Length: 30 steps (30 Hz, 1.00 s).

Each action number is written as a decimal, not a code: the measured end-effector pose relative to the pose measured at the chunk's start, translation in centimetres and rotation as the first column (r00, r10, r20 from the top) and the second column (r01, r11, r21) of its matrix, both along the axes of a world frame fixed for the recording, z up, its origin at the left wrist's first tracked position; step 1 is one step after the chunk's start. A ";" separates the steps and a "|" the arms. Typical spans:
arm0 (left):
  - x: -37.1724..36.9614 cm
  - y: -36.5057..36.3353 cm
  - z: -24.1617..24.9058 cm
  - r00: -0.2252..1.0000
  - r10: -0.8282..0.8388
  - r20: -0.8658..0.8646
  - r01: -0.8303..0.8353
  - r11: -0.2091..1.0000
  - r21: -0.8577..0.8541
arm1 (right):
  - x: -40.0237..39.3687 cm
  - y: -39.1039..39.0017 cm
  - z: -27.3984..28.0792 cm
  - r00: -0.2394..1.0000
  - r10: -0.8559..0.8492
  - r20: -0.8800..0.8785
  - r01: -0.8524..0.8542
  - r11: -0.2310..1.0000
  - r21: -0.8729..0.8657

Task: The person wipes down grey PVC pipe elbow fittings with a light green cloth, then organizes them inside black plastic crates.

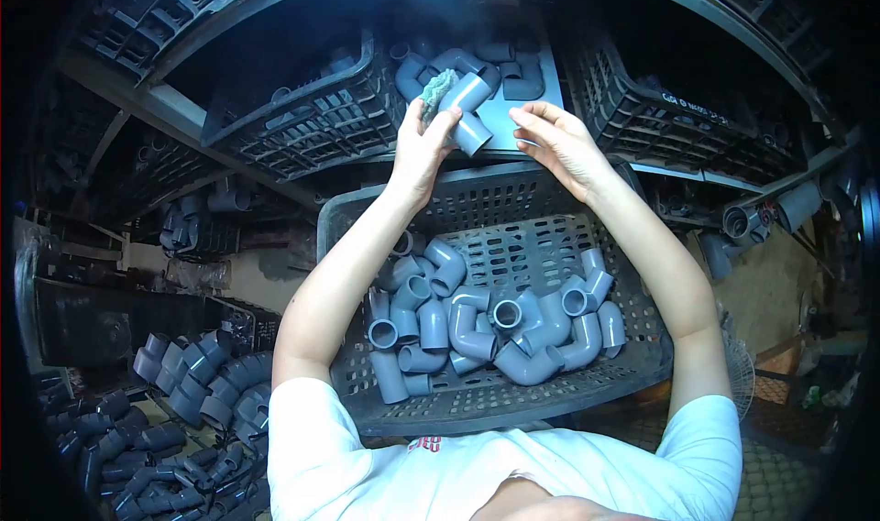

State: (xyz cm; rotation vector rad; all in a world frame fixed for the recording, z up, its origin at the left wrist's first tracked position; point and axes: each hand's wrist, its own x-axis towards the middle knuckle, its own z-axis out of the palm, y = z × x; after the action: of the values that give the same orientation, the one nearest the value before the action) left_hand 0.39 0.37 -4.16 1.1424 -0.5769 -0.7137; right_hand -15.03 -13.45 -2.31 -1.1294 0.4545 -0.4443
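Note:
My left hand [423, 150] is closed around a grey pipe elbow [470, 132], raised above the near basket. A wad of green cloth [438, 90] is tucked in the same hand, behind the fitting. To the right, my right hand [557, 145] has its fingers bent and apart, with nothing visible in them; it does not touch the elbow. Below both hands is a black plastic basket [495, 416] with many loose grey elbows [472, 324] lying in it at various angles.
Beyond my hands, more grey fittings [522, 81] lie on a pale board [500, 122]. Black crates [312, 122] of fittings flank it on the shelf, another crate [678, 109] at right. Piles of fittings [202, 383] lie at lower left. A fan guard [739, 370] stands at right.

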 end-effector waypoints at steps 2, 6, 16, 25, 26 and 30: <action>-0.5 -0.1 0.2 0.999 -0.033 0.021 0.033 0.999 -0.018 | 0.5 -0.5 -1.5 0.990 -0.012 -0.140 -0.003 0.995 -0.103; -1.0 -0.3 0.3 0.942 -0.045 0.332 0.068 0.996 -0.058 | 0.3 0.6 -1.2 0.990 -0.001 -0.140 -0.023 0.985 -0.173; -2.4 -0.1 0.5 0.627 0.098 0.773 -0.070 0.995 -0.070 | 0.5 1.9 -1.0 0.996 -0.089 -0.004 0.089 0.995 -0.047; 0.7 -1.5 -2.5 0.904 0.044 0.426 -0.115 0.983 0.143 | -0.3 7.6 2.5 0.945 0.019 0.326 0.317 0.189 -0.929; 1.2 -2.1 -3.1 0.915 0.072 0.397 -0.134 0.982 0.129 | -0.3 11.2 3.3 0.869 0.271 0.415 0.394 0.129 -0.910; 0.3 -2.5 -3.2 0.912 0.104 0.397 -0.187 0.966 0.177 | -0.2 22.9 5.2 0.501 0.843 0.194 -0.128 0.295 -0.947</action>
State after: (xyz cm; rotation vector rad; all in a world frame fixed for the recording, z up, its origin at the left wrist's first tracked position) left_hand 0.71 -2.15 -7.33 1.5271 -0.7480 -0.4257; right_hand -15.20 9.48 2.92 -1.8719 -1.0330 -0.4272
